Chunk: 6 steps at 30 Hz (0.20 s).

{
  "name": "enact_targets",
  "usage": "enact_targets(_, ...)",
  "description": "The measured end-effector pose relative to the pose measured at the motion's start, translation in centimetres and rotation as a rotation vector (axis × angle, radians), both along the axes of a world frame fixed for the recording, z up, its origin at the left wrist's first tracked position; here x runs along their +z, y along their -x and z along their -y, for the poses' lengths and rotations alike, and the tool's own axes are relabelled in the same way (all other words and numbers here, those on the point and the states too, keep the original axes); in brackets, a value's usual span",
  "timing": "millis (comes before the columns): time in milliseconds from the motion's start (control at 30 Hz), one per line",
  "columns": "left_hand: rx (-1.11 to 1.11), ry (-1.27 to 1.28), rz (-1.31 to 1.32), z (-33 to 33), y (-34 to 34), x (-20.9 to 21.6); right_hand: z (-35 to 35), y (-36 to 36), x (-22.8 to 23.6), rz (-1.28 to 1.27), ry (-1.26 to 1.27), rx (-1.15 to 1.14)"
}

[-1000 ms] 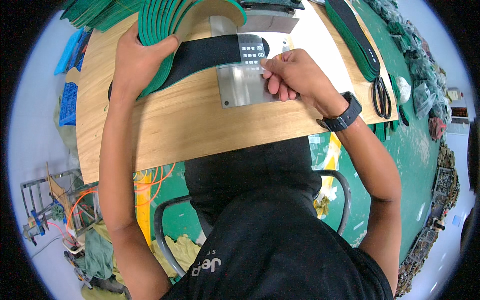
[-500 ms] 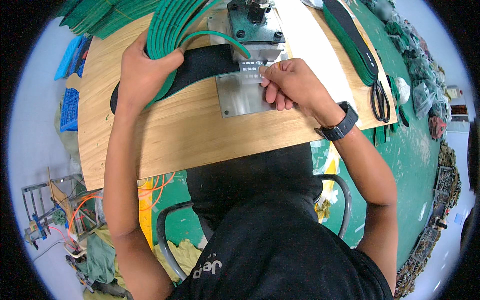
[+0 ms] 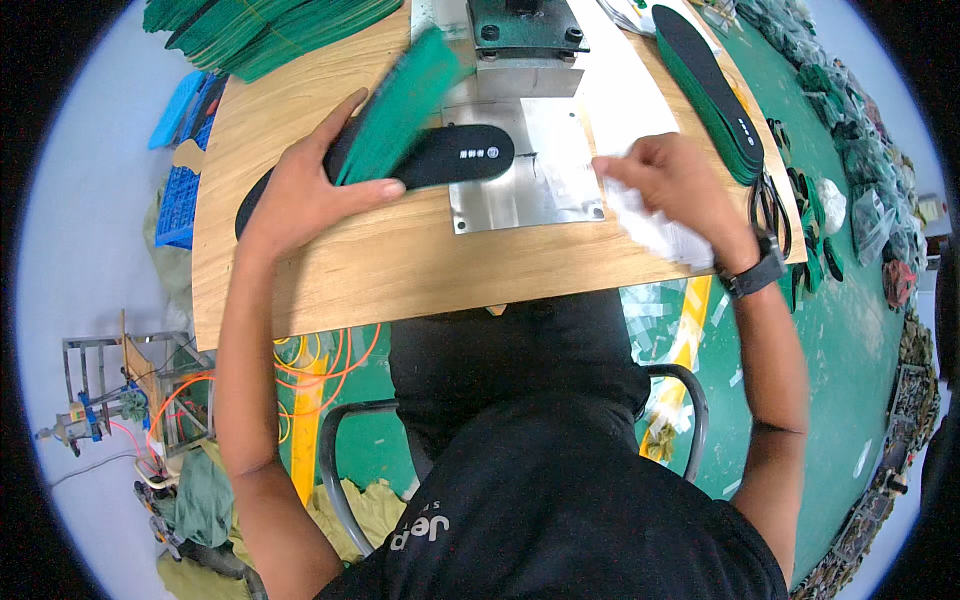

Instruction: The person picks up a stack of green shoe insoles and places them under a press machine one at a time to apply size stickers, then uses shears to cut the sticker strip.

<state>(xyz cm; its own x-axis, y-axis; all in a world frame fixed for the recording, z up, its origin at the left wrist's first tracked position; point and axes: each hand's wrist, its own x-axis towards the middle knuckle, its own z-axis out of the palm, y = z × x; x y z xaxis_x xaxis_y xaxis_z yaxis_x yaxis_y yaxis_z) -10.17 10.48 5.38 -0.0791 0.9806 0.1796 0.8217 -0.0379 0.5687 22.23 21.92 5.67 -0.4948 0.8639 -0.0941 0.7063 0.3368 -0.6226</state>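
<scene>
My left hand (image 3: 300,195) grips a bundle of green insoles (image 3: 405,105), blurred by motion, between thumb and fingers. Under the bundle lies a black insole (image 3: 450,158) with a small white print near its rounded end. That end rests over a bare metal plate (image 3: 500,210) below the dark head of a press (image 3: 530,40). To the right of the plate, my right hand (image 3: 665,180) is closed in a pinch. A thin whitish film (image 3: 655,228), smeared by motion, hangs from its fingers. A pale patch, either film or glare, shows on the plate.
A stack of black-topped green insoles (image 3: 705,90) lies at the right table edge, near black-handled scissors (image 3: 770,215). Many green insoles (image 3: 260,30) are piled far left. Blue crates (image 3: 180,190) stand beyond the left edge. Orange hoses (image 3: 345,370) run below the table.
My right hand has moved right, away from the press, with the film. White print now shows on the black insole. My left hand's green bundle has swung down and lies more upright over it.
</scene>
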Motion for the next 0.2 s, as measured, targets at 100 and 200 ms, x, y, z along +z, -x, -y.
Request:
enact_targets(100, -0.145, 0.011, 0.516, -0.3, 3.2, 0.4, -5.4, -4.9, 1.6, 0.001, -0.431, -0.191)
enact_targets(200, -0.102, 0.289, -0.074, -0.1, 5.7, 1.8, -9.8, -8.3, 4.6, -0.312, -0.45, -0.128)
